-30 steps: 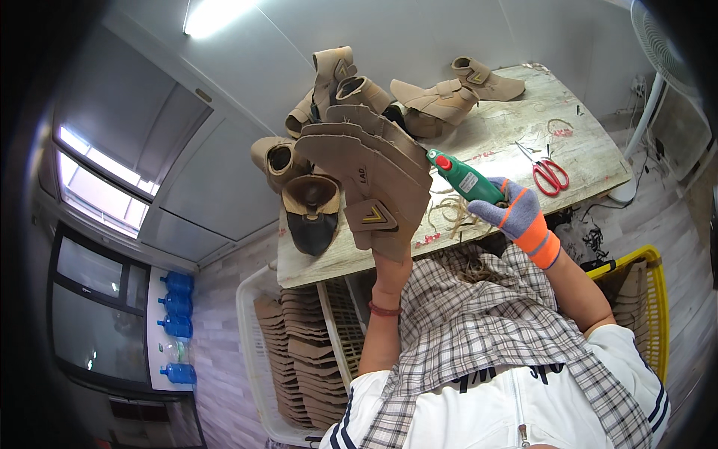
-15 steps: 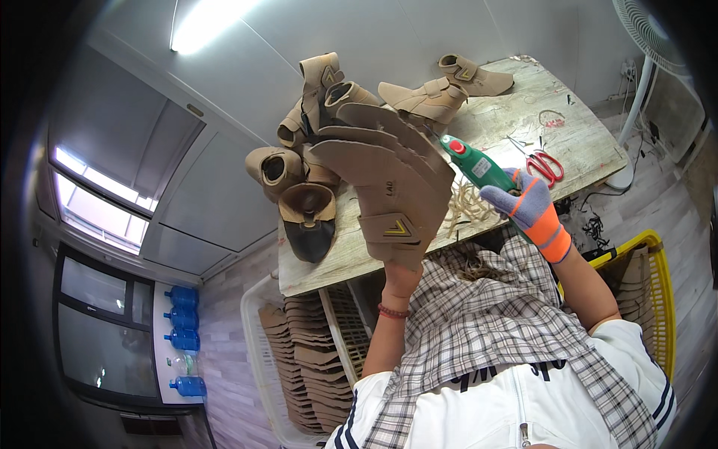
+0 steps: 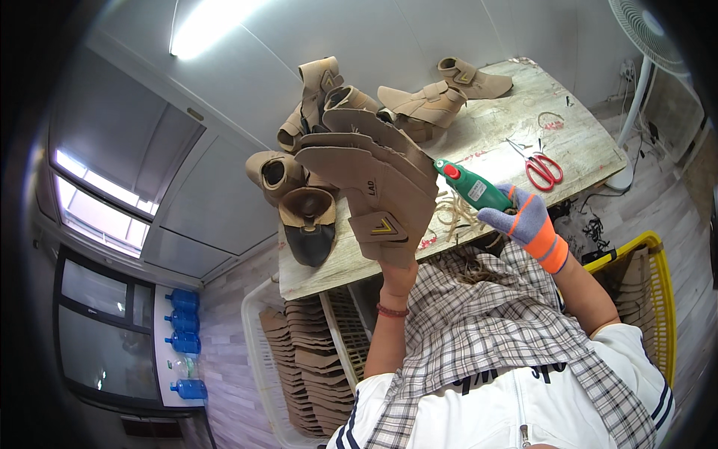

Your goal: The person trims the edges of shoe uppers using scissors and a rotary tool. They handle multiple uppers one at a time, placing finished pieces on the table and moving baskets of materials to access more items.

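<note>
Above the table, head view only: left hand holds a fanned stack of tan boot uppers from below; the hand itself is almost hidden behind the stack, so I cannot tell finger positions, only that it grips the bottom edge. Right hand, in a grey glove with orange cuff, is wrapped tight around a green handheld tool, red tip aimed at the right edge of the stack, nearly touching. Progress, my read: several assembled tan boots already stand on the far side of the table, one with a dark sole lies at the near left corner; a big supply of flat cut pieces sits in the white crate under the table, more in the yellow basket at right. So some done, a lot of stock left. Stack orientation: long axis runs from lower right to upper left in frame, shaft ends fanning up-left, yellow chevron strap near the lower, gripped end. Tool's long axis is diagonal, tip up-left, butt toward the glove. Red scissors lie idle on the table, well apart from both hands.
</note>
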`<state>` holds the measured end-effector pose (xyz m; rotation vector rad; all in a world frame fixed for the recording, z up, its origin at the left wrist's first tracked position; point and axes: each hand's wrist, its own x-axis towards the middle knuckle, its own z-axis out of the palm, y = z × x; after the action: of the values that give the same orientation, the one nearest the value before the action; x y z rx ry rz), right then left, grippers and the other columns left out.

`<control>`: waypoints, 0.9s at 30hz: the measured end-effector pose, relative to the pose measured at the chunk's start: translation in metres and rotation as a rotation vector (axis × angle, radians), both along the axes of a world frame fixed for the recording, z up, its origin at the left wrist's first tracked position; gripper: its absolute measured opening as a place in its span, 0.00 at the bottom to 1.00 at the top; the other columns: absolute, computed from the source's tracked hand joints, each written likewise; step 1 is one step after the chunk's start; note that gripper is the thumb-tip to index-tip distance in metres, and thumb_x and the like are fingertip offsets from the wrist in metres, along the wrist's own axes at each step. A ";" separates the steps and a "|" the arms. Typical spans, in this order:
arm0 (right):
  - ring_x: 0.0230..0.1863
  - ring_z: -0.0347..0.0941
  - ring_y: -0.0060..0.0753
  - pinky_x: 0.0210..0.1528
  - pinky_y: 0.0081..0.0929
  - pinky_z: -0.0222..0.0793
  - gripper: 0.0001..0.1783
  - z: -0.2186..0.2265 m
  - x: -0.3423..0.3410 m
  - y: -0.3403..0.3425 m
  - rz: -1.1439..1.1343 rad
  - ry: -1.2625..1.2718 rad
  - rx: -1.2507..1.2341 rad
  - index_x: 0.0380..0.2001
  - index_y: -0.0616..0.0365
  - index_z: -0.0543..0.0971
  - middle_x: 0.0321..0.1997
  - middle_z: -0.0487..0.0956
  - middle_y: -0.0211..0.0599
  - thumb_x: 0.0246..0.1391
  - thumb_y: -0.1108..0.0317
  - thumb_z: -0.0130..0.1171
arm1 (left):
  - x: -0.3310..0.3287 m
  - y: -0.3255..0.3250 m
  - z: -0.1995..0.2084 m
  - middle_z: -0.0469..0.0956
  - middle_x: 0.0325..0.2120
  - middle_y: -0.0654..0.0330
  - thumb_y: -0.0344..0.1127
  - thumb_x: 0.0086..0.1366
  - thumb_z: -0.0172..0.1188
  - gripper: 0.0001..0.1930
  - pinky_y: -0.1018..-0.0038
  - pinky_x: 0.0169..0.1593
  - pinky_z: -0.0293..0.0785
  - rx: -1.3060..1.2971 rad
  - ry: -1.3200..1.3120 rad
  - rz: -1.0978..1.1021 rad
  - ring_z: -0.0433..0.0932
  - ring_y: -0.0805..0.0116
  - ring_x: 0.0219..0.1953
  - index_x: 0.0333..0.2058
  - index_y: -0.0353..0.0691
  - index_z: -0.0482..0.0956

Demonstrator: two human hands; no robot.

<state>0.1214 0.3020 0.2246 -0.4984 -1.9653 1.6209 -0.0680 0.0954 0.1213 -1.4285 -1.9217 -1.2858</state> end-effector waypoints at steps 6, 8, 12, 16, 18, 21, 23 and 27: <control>0.28 0.70 0.13 0.30 0.15 0.68 0.27 0.009 -0.002 -0.002 -0.010 -0.034 -0.102 0.43 0.65 0.78 0.29 0.79 0.29 0.46 0.56 0.71 | 0.004 0.003 -0.002 0.74 0.51 0.52 0.18 0.51 0.53 0.25 0.61 0.59 0.66 -0.056 0.029 -0.043 0.71 0.54 0.55 0.51 0.38 0.75; 0.27 0.69 0.12 0.28 0.14 0.66 0.26 0.018 -0.001 -0.004 -0.003 -0.055 -0.128 0.42 0.66 0.78 0.27 0.78 0.28 0.47 0.56 0.70 | 0.006 0.002 0.000 0.74 0.50 0.52 0.18 0.53 0.53 0.24 0.62 0.58 0.67 -0.093 0.081 -0.034 0.71 0.55 0.55 0.50 0.38 0.75; 0.25 0.68 0.11 0.26 0.14 0.64 0.25 0.022 -0.001 -0.001 0.004 -0.033 -0.126 0.41 0.66 0.78 0.25 0.77 0.26 0.48 0.57 0.70 | 0.007 0.001 0.000 0.71 0.52 0.50 0.16 0.53 0.53 0.25 0.61 0.58 0.69 -0.157 0.019 -0.132 0.71 0.53 0.55 0.53 0.31 0.69; 0.22 0.67 0.11 0.23 0.14 0.63 0.23 0.021 -0.006 0.004 0.003 0.025 -0.171 0.39 0.66 0.78 0.22 0.76 0.26 0.48 0.58 0.69 | 0.016 0.004 0.000 0.73 0.51 0.50 0.13 0.53 0.51 0.26 0.63 0.57 0.70 -0.043 -0.402 -0.285 0.72 0.55 0.54 0.54 0.31 0.69; 0.20 0.66 0.11 0.21 0.14 0.62 0.22 0.022 -0.007 0.009 0.008 0.015 -0.186 0.37 0.66 0.78 0.21 0.75 0.25 0.48 0.58 0.69 | 0.015 0.003 -0.004 0.73 0.51 0.49 0.13 0.53 0.51 0.26 0.63 0.58 0.69 -0.029 -0.490 -0.333 0.72 0.56 0.54 0.54 0.31 0.68; 0.17 0.64 0.10 0.19 0.13 0.59 0.22 0.014 -0.011 0.021 -0.065 0.078 -0.198 0.34 0.65 0.78 0.18 0.73 0.24 0.48 0.56 0.70 | -0.001 0.011 0.006 0.74 0.50 0.49 0.15 0.55 0.53 0.22 0.62 0.56 0.69 -0.116 -0.080 -0.179 0.73 0.55 0.52 0.51 0.32 0.72; 0.21 0.71 0.15 0.24 0.15 0.68 0.20 0.012 -0.009 0.033 -0.091 0.051 -0.151 0.37 0.65 0.76 0.24 0.76 0.27 0.50 0.59 0.68 | -0.018 0.019 0.018 0.74 0.48 0.49 0.17 0.56 0.54 0.20 0.62 0.54 0.69 -0.160 0.196 -0.059 0.73 0.55 0.51 0.49 0.32 0.74; 0.18 0.67 0.12 0.20 0.12 0.62 0.19 0.013 0.006 0.049 -0.192 0.102 -0.217 0.34 0.63 0.78 0.20 0.75 0.25 0.49 0.58 0.68 | -0.070 0.078 0.065 0.74 0.46 0.45 0.24 0.53 0.62 0.22 0.61 0.54 0.67 0.117 0.106 0.047 0.71 0.48 0.51 0.48 0.29 0.73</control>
<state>0.1275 0.3511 0.2381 -0.6534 -1.6238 1.7080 -0.1380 0.1736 0.1860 -1.3567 -1.7707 -1.2538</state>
